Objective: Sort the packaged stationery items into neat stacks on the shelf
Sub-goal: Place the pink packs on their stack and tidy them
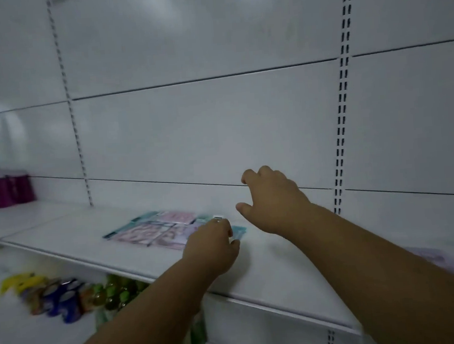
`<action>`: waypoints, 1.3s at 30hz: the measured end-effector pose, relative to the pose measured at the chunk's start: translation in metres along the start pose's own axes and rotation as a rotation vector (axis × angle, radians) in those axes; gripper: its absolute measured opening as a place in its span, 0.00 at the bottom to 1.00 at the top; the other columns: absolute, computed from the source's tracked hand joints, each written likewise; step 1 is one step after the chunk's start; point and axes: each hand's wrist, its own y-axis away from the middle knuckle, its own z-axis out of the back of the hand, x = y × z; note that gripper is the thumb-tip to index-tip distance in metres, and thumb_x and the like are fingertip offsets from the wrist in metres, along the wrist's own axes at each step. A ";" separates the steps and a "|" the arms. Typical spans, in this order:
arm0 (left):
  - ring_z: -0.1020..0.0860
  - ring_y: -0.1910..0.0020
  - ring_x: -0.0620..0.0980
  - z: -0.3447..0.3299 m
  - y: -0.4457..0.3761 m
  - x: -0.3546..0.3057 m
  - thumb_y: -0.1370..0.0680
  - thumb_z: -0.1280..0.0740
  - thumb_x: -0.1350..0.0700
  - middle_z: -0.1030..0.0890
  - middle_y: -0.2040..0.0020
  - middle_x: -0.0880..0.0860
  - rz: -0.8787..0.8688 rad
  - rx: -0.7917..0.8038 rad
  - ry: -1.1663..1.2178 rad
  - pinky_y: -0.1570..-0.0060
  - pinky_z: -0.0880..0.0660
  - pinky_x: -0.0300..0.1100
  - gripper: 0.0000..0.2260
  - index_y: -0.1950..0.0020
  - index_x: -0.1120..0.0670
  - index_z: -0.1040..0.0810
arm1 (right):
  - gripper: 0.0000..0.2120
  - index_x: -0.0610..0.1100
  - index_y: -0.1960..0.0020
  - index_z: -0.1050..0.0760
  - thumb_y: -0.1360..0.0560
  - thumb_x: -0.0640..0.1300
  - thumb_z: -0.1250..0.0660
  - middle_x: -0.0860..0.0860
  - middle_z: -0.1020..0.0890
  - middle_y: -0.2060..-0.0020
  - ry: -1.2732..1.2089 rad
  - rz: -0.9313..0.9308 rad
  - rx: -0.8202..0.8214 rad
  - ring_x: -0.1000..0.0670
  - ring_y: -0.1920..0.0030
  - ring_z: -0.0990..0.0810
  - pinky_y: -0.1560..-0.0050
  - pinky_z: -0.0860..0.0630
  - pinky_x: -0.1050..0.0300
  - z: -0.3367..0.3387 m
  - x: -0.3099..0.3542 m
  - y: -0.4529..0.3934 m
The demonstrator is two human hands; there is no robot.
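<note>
Flat packaged stationery items point(154, 230), pink and teal, lie side by side on the white shelf point(268, 266). My left hand point(212, 243) rests on the right end of these packs, fingers curled on a teal-edged pack point(238, 230). My right hand point(271, 198) hovers just right of the packs, above the shelf, fingers loosely bent and holding nothing. The frame is motion-blurred, so pack details are unclear.
Purple packages point(4, 189) stand at the far left of the same shelf. On the lower shelf sit colourful bottles and packs point(67, 295). A faint lilac pack point(431, 260) lies at the right behind my forearm. Slotted uprights point(341, 124) run up the white back panel.
</note>
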 end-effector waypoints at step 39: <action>0.29 0.39 0.54 0.075 -0.069 0.313 0.27 0.36 0.44 0.23 0.40 0.53 0.411 0.307 -0.351 0.42 0.35 0.49 0.21 0.36 0.51 0.26 | 0.16 0.44 0.45 0.27 0.24 0.56 0.38 0.44 0.22 0.47 0.121 -0.244 0.262 0.42 0.48 0.23 0.52 0.28 0.53 -0.149 0.184 -0.129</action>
